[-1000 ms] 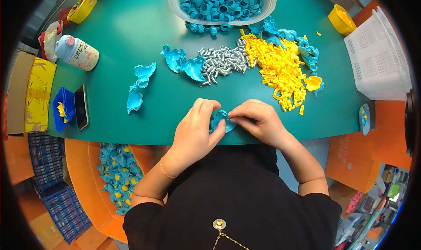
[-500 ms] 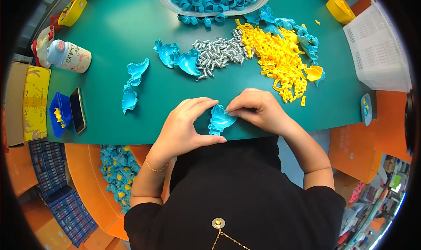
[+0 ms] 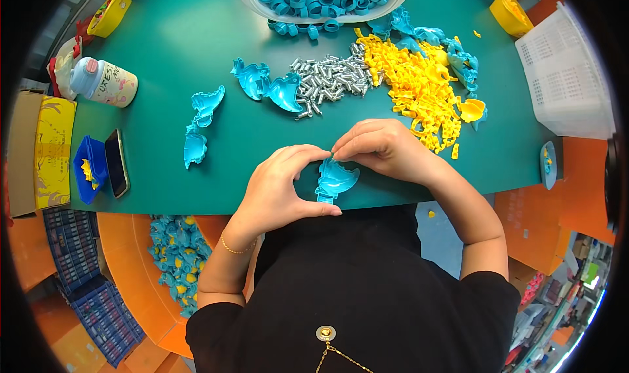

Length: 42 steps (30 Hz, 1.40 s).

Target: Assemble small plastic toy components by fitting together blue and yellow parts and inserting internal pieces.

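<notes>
Near the table's front edge, my left hand holds a light-blue hollow plastic shell between thumb and fingers, its open side up. My right hand is in a pinch at the shell's upper edge, touching or almost touching my left fingertips; whatever is in the pinch is too small to make out. Beyond my hands lie a heap of small silver metal cylinders and a larger heap of yellow plastic pieces. More blue shells rest beside the silver heap, and others lie farther left.
A clear bin of blue rings stands at the back. On the left are a cup with a lid, a phone and a blue tray. A white basket stands right. Below the table's left side, an orange container holds blue-and-yellow pieces.
My right hand has moved up and left, from the shell's right side to its upper edge by my left fingertips. The left hand still holds the shell, almost unmoved.
</notes>
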Motion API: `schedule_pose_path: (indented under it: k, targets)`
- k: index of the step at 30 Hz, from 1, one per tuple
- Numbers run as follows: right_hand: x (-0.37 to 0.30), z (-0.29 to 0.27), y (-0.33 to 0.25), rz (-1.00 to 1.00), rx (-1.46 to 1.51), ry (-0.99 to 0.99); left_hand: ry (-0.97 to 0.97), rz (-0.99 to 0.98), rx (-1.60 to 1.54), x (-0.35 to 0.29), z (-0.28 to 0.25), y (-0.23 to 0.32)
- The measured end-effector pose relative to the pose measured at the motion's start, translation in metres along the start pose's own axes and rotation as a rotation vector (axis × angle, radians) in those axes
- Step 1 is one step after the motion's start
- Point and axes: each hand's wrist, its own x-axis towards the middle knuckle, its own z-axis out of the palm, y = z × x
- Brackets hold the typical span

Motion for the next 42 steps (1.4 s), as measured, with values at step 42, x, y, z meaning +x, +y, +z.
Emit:
schedule_pose_path:
  k: [42]
  targets:
    - [-0.049,-0.013,-0.040,0.329,-0.153,0.258,0.171,-0.006,0.138,-0.015,0.028,0.011]
